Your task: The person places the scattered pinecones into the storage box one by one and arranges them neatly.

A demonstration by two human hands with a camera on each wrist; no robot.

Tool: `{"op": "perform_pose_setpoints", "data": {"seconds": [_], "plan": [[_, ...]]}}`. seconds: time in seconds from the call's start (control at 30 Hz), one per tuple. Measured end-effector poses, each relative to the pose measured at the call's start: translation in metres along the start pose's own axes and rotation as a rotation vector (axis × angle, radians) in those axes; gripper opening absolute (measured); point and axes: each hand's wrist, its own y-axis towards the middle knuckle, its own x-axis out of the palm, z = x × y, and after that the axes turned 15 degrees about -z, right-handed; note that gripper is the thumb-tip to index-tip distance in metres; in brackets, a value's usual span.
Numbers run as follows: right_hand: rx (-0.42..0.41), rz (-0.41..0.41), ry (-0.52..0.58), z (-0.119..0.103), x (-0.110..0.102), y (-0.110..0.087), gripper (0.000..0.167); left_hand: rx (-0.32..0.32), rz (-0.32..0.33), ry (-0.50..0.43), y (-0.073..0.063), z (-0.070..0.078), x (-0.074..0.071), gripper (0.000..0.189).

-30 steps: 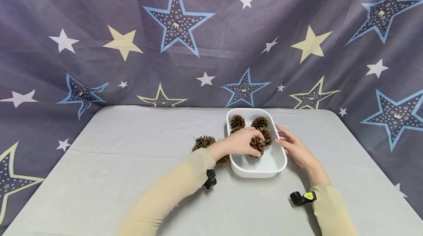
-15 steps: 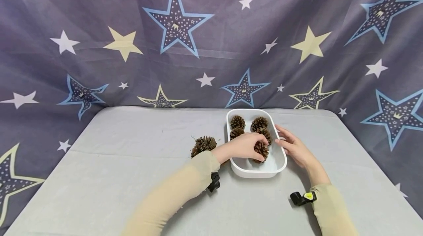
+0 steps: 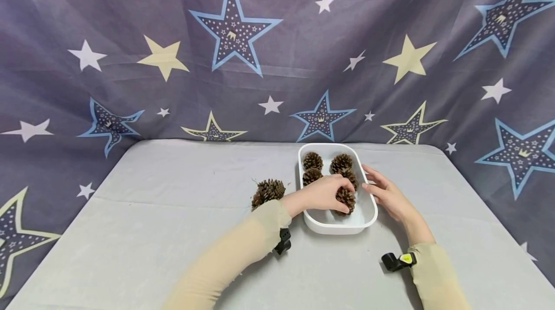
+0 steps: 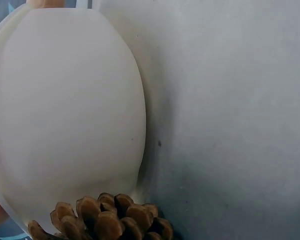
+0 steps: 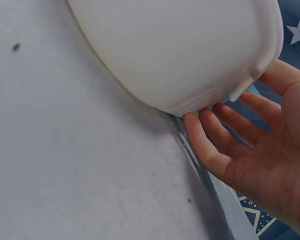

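Observation:
In the head view, a white rectangular box [image 3: 324, 227] with rounded corners stands on the table and has several brown pine cones in it. My left hand [image 3: 323, 193] reaches in over its left wall and grips a pine cone [image 3: 345, 200] between thumb and fingers, low in the near right part. The fingertips of my right hand [image 3: 392, 201] touch the outside of the box's right wall. The right wrist view shows these fingers [image 5: 210, 152] extended against the wall. The left wrist view has the box's outer wall [image 4: 70, 100], with the left hand out of sight.
Left of the box lies a pine cone [image 3: 269, 191], partly hidden by the left sleeve; the left wrist view has a pine cone [image 4: 110, 220] close to the box wall. Grey cloth covers the table [image 3: 173, 233]. A star-patterned curtain [image 3: 277, 74] hangs behind.
My left hand has moved slightly right and nearer with the pine cone inside the box, uncovering another cone at the left wall. The right hand has stayed at the box's side.

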Motion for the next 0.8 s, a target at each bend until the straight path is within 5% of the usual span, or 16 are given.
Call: {"op": "perform_pose_setpoints", "data": {"seconds": [0.8], "plan": [[-0.010,0.001,-0.006,0.0018,-0.0010,0.0003,0.062,-0.122,0.038,0.078,0.0082,0.0012,0.0009,0.049]]}}
